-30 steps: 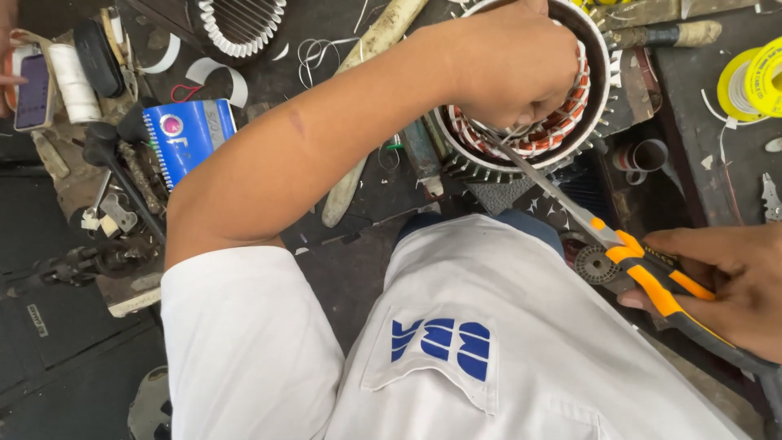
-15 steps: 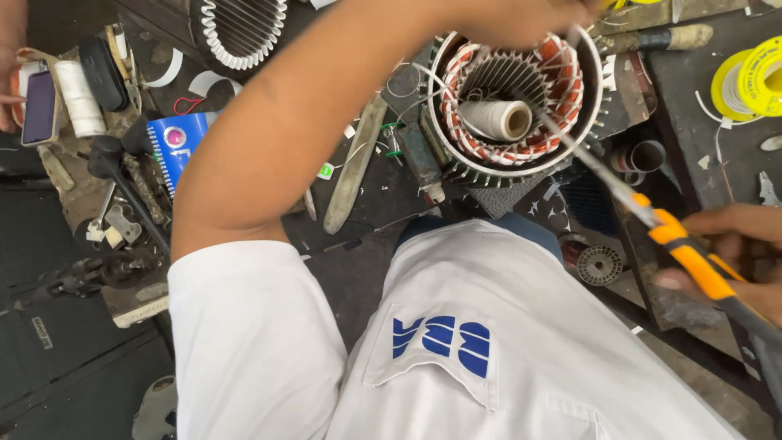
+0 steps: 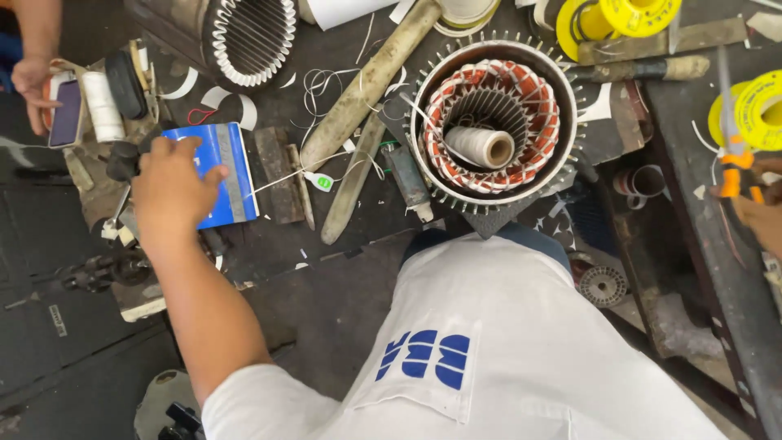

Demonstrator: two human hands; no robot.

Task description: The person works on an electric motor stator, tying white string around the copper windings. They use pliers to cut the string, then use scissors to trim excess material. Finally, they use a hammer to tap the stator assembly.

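the left hand (image 3: 167,191) lies with fingers spread and flat on a blue rectangular card packet (image 3: 220,173), pressing its left edge, pinching nothing. to the right of that hand lie a worn wooden stick (image 3: 371,81) and a round finned motor stator with copper windings (image 3: 493,122), a white thread spool (image 3: 481,147) inside it. the right hand (image 3: 762,216), at the frame's right edge, closes around orange-handled pliers (image 3: 733,167).
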